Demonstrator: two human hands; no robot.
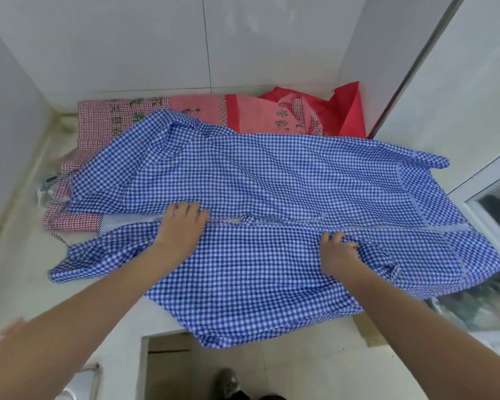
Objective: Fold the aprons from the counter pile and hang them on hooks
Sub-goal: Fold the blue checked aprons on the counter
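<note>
Standing behind the tabletop (18, 272): white wall panels (133, 41). Leaning in the far right corner: a red bag (347, 111). Showing at right: a window frame (485, 192). Lying below on the floor (300, 370): possibly a shoe (228, 382), blurred.

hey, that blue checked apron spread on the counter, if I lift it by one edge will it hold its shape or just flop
Probably flop: the blue checked apron lies wrinkled and bunches under the right hand. It looks thin and likely light, since its near edge droops over the counter rim. It may slide when pushed, as the counter looks smooth.
</note>
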